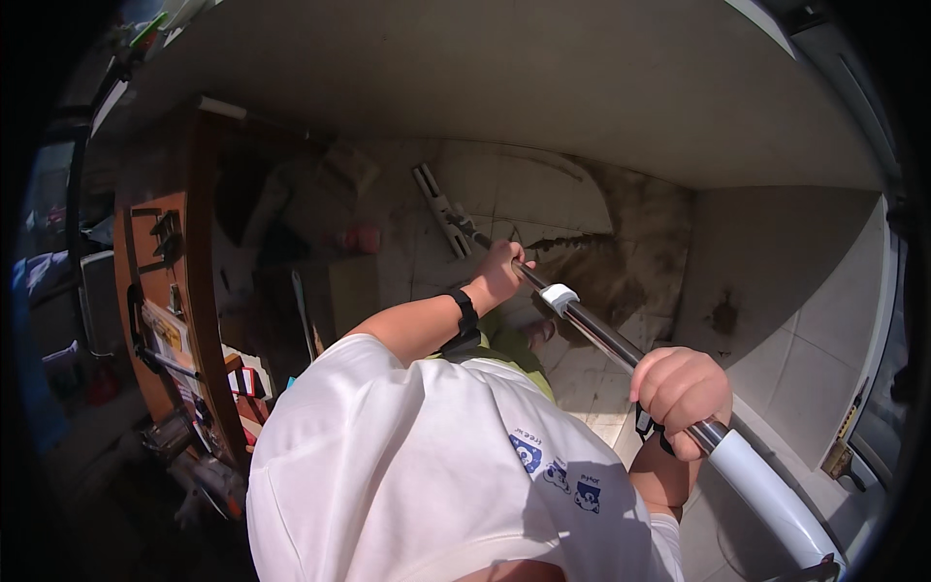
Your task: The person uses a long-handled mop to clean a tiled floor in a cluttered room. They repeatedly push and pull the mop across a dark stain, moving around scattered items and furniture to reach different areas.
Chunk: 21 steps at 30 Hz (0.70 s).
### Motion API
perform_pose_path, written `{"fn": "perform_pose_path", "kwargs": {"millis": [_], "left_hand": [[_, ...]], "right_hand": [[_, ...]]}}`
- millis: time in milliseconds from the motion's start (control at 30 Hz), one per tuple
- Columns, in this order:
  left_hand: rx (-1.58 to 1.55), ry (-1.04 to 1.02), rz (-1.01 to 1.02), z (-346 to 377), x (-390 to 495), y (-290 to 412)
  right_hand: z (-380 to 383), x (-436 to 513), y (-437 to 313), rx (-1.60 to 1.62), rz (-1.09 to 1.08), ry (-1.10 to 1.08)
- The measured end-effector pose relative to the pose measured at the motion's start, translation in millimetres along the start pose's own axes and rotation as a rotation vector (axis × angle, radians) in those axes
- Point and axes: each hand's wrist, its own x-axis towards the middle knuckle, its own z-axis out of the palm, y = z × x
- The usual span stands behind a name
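Note:
My left hand [500, 275], with a black band on its wrist, is closed around the lower part of a metal telescopic pole [600, 335]. Higher up, my right hand [682, 401] grips the same pole just below its white handle sleeve [774, 502]. A white collar [559, 299] sits on the pole between both hands. At the far end, a long, narrow mop or squeegee head [441, 211] lies on the tiled floor, tilted in view. Brown, wet-looking stains [596, 287] spread over the tiles to its right.
A wall [509, 73] runs across the front. An orange-brown wooden cabinet [153, 280] with items beside it stands at left, near a box [350, 291] and a pinkish object [360, 238] in shadow. A brush [844, 462] rests on a ledge at right.

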Motion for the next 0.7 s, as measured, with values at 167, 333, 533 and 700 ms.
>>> {"fn": "perform_pose_path", "kwargs": {"millis": [167,333,533,700], "left_hand": [[0.354,0.173,0.081,-12.4,-14.9,45.1],[0.37,0.334,0.178,-27.4,7.6,50.5],[0.694,0.158,0.056,-36.1,0.7,16.0],[0.763,-0.054,-0.144,-20.3,0.5,3.7]], "right_hand": [[12.4,38.7,-19.1,0.021,-0.095,-0.293],[23.2,31.4,-7.9,-0.119,-0.059,0.11],[36.9,-2.3,22.2,-0.175,0.082,0.175],[44.2,-24.7,16.1,-0.3,0.098,0.453]]}}
